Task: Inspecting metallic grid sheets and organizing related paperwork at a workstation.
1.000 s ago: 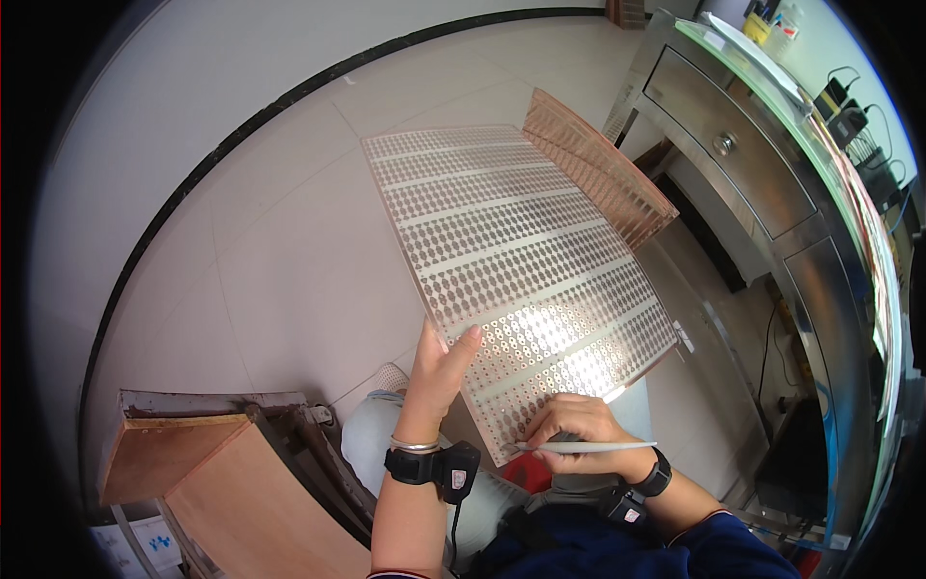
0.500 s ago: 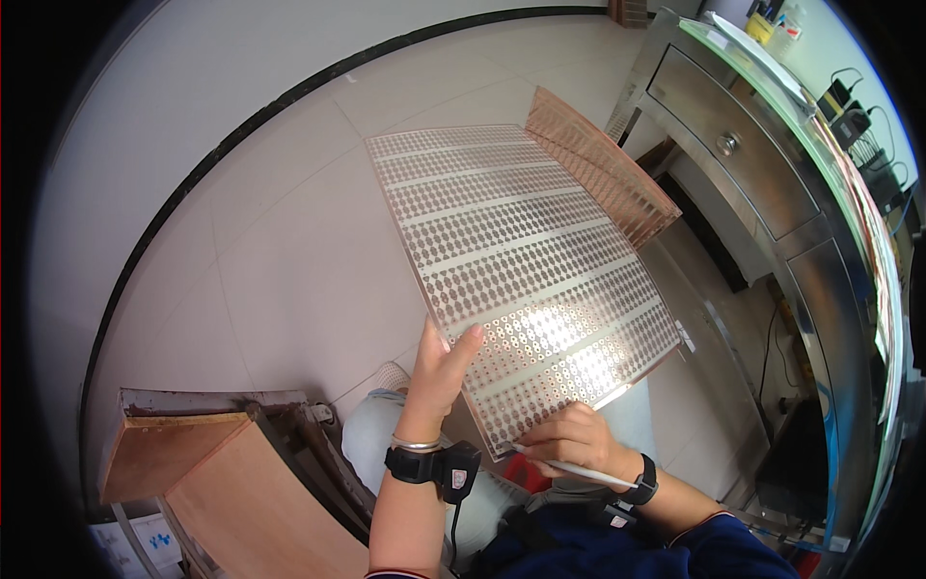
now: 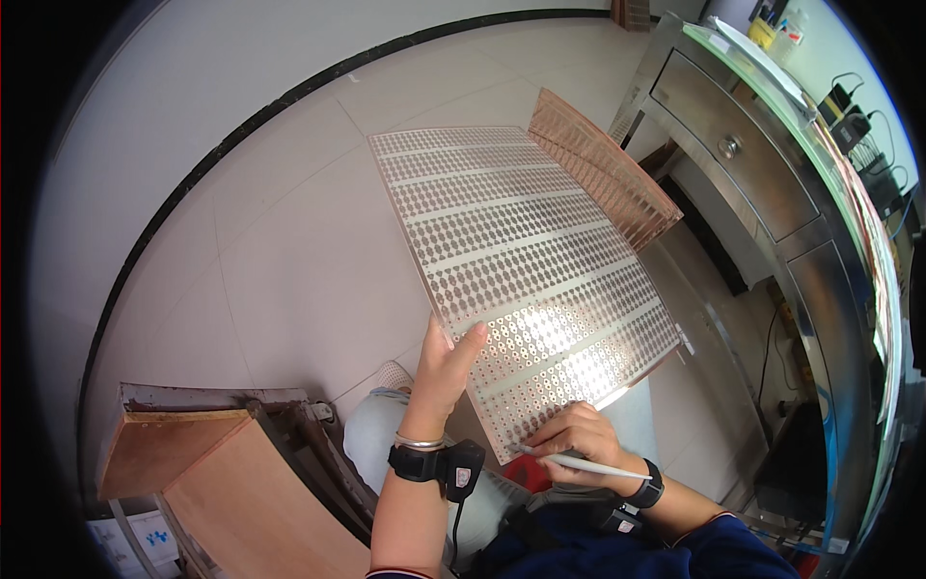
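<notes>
A large thin circuit board panel [image 3: 526, 241], shiny and covered in rows of small repeated metallic patterns, slants across my lap. My left hand [image 3: 446, 372] clasps its left edge, thumb on top and the other fingers hidden underneath. Low on the panel rests my right hand [image 3: 582, 434], closed around a slim white pen-like tool [image 3: 600, 467]. The tool's grey tip points left at the near corner of the panel and seems to touch the surface. Behind the panel's upper right side stands a second copper-coloured panel [image 3: 608, 169], leaning at an angle.
A metal desk [image 3: 738, 159] with drawers and a glass top runs along the right, holding papers, a clear bottle [image 3: 791, 27] and black adapters [image 3: 851, 127] with cables. At lower left is a wooden stool or bench [image 3: 251, 492]. Pale floor tiles [image 3: 280, 261] reach a dark skirting strip.
The white tool has swung to a flatter angle in my right hand, its rear end shifting right and slightly up. The panel has moved very slightly; my left hand keeps its hold.
</notes>
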`<state>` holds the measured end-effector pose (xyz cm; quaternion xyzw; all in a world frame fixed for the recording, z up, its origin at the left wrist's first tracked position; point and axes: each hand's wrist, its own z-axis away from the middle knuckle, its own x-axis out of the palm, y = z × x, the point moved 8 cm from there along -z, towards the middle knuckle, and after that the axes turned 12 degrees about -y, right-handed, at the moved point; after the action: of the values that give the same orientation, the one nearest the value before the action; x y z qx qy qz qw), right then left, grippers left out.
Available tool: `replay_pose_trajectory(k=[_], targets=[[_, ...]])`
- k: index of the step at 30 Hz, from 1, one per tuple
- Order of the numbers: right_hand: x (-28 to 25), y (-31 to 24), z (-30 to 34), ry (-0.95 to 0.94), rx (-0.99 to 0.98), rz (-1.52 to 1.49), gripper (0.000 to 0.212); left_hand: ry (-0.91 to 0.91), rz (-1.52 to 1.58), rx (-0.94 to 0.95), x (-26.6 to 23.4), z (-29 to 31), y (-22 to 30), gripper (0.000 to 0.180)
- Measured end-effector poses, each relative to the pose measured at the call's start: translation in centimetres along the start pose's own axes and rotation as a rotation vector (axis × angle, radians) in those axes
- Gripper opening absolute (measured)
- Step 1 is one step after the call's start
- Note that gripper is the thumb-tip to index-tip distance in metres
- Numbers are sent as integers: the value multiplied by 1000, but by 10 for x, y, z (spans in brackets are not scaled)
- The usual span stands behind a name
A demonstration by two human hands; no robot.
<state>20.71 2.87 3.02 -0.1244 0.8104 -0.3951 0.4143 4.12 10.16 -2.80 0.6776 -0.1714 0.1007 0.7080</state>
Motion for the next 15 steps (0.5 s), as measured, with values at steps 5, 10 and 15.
replay_pose_trajectory(k=[5,10,15], targets=[[0,0,-1,-12,9,2,13,-1,-6,1,0,1,1,51],[0,-2,-2,-13,7,-4,13,1,-11,5,-1,0,0,50],[0,-1,-3,-10,14,6,14,-4,-11,10,0,-1,1,50]])
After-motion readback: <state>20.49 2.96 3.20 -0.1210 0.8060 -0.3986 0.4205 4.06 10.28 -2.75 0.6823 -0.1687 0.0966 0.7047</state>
